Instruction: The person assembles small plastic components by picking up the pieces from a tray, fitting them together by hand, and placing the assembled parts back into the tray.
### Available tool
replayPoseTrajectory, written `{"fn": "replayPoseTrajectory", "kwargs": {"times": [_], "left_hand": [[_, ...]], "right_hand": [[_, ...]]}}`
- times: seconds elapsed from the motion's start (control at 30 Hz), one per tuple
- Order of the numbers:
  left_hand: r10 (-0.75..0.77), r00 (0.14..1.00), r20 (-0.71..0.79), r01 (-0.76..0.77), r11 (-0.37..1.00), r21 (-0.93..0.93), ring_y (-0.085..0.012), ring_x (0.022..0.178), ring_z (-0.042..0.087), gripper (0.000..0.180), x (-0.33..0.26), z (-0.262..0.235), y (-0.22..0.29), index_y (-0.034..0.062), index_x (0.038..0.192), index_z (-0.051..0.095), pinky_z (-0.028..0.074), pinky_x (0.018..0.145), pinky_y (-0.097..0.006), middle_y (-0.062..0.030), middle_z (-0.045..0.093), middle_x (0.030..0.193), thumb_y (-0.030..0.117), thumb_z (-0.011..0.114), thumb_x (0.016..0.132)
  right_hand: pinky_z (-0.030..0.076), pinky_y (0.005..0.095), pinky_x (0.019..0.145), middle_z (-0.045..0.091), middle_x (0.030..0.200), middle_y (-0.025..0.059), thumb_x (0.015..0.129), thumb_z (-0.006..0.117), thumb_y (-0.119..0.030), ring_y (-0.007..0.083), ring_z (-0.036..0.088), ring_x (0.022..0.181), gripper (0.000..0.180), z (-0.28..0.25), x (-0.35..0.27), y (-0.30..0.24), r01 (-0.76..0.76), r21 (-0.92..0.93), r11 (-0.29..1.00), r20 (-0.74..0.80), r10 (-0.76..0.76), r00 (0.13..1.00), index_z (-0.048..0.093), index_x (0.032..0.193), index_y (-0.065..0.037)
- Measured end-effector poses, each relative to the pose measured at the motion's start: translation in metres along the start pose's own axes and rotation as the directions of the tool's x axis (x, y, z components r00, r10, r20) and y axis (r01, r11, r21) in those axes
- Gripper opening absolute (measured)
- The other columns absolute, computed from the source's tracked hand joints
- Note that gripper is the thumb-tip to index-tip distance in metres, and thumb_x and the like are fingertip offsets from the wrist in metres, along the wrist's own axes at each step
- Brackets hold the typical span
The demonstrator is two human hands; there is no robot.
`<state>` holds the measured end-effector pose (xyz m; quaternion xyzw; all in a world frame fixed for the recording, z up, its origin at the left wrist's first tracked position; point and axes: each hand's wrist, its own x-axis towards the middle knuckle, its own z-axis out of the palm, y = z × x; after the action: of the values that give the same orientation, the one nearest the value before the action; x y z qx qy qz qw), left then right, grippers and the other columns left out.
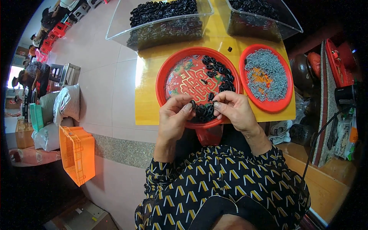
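Observation:
My left hand [174, 115] is closed in a pinch over the near rim of a red round tray [160, 76]. Between its thumb and forefinger is a small black oval plastic ring [193, 104]. Just to the right, my right hand [234, 111] pinches thumb against forefinger; a dark bit shows at the tips, too small to name. Loose black plastic rings [226, 78] lie along the tray's right side, and more are heaped below my fingertips. A smaller red tray [290, 82] on the right carries many grey metal pins or screws [268, 63].
Two clear plastic bins [168, 32] [257, 27] of black pieces stand at the yellow table's [147, 111] far side. One black piece [229, 49] lies between bins and trays. An orange crate [78, 155] and white sacks [67, 103] are on the left. Other people are in the far left background.

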<state>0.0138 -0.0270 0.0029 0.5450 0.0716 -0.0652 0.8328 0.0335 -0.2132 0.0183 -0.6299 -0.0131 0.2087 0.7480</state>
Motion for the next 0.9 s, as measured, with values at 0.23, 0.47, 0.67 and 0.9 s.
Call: {"fn": "replayPoseTrajectory", "kwargs": {"times": [0.23, 0.47, 0.67, 0.9], "left_hand": [[-0.013, 0.997, 0.077, 0.025, 0.988, -0.155, -0.0120, 0.070, 0.057, 0.026, -0.006, -0.004, -0.004, -0.0014, 0.102, 0.053, 0.046, 0.061, -0.021, -0.0056, 0.057, 0.079, 0.001, 0.057, 0.076], [0.130, 0.990, 0.048, -0.130, 0.992, -0.002, -0.0097, 0.064, 0.054, 0.019, -0.006, -0.008, -0.014, -0.0015, 0.097, 0.054, 0.045, 0.056, -0.019, -0.0049, 0.057, 0.074, 0.006, 0.055, 0.079], [0.029, 1.000, 0.003, -0.028, 0.984, -0.175, -0.0102, 0.062, 0.054, 0.017, -0.010, 0.000, -0.008, -0.0008, 0.096, 0.053, 0.045, 0.054, -0.020, -0.0058, 0.058, 0.076, 0.005, 0.054, 0.080], [-0.043, 0.997, 0.057, 0.053, 0.979, -0.195, -0.0111, 0.063, 0.056, 0.023, -0.012, 0.001, -0.005, -0.0005, 0.100, 0.052, 0.046, 0.054, -0.020, -0.0066, 0.058, 0.077, 0.000, 0.056, 0.077]], "right_hand": [[0.044, 0.0161, 0.050, 0.056, 0.067, 0.0034, 0.079, 0.053, -0.004, 0.0061, 0.053, 0.056, 0.009, 0.014, 0.003, -0.001, -0.038, 0.084, 0.996, 0.021, 0.036, 0.999, 0.053, 0.087, 0.001], [0.043, 0.0171, 0.051, 0.056, 0.072, 0.0005, 0.078, 0.054, -0.005, 0.0051, 0.052, 0.059, 0.010, 0.020, 0.002, -0.006, -0.062, 0.053, 0.997, 0.036, 0.060, 0.998, 0.055, 0.087, 0.000], [0.043, 0.0169, 0.050, 0.056, 0.073, 0.0002, 0.078, 0.055, -0.006, 0.0043, 0.052, 0.059, 0.010, 0.020, 0.003, -0.004, -0.019, 0.000, 1.000, 0.012, 0.019, 1.000, 0.055, 0.087, -0.001], [0.045, 0.0157, 0.048, 0.054, 0.072, 0.0024, 0.077, 0.054, -0.001, 0.0049, 0.053, 0.058, 0.011, 0.023, 0.003, -0.009, 0.033, -0.067, 0.997, -0.003, -0.034, 0.999, 0.051, 0.087, 0.001]]}}
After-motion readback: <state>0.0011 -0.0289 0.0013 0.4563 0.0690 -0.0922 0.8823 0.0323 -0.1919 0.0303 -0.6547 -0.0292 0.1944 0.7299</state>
